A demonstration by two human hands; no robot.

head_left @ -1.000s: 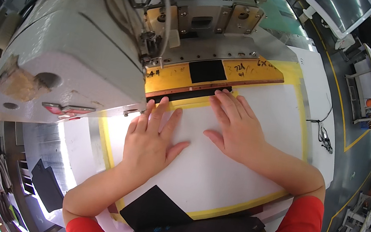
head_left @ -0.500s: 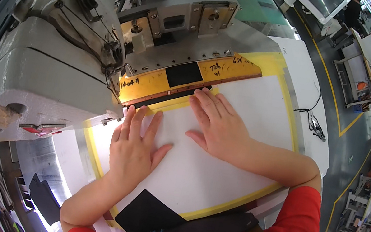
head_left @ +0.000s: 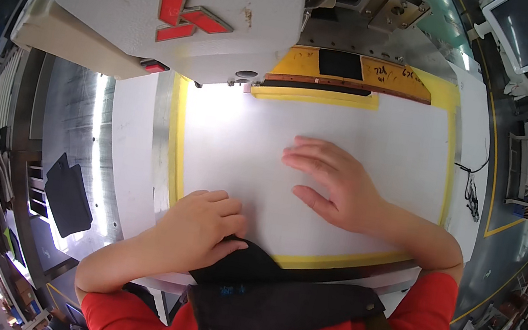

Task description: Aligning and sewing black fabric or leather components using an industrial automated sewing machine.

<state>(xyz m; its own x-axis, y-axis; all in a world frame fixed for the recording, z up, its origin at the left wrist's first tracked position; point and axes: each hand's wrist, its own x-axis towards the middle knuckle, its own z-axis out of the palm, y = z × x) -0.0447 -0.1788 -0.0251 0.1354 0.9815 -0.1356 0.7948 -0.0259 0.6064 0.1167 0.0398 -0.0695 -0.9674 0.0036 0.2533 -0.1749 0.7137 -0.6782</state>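
1. Flap of dark fabric point(head_left: 297, 306): nearest, across person's front; covers lower part of black cloth point(head_left: 242, 267) in this view.
2. Black cloth: at near L corner of white sheet point(head_left: 382, 148). Visible part runs roughly L–R, dropping a bit twd R; full long axis hidden by flap + hand.
3. L hand point(head_left: 200, 227): the nearer one by far, at cloth's upper L. Thumb lies against cloth, fingers curled in, pointing R. Hand hides that corner, so can't tell for sure if cloth is pinched or only touched.
4. R hand point(head_left: 348, 195): over sheet, farther out, apart from cloth. Fingers loosely straight, close together, thumb apart, nothing held; tips point L. From these fingers, cloth lies back twd person & to L, w/ bare sheet between.
5. Black strip point(head_left: 316, 89): beyond both hands, along near edge of yellow plate point(head_left: 289, 65); long axis L–R. R hand nearer to it, but well apart.
6. Machine head point(head_left: 122, 14): white, upper L, past sheet's far L corner.
7. Outer bits: dark panels point(head_left: 68, 194) on metal tabletop point(head_left: 71, 109), far L; cable bundle point(head_left: 472, 199) R of sheet; monitor point(head_left: 522, 33) upper R, farthest.
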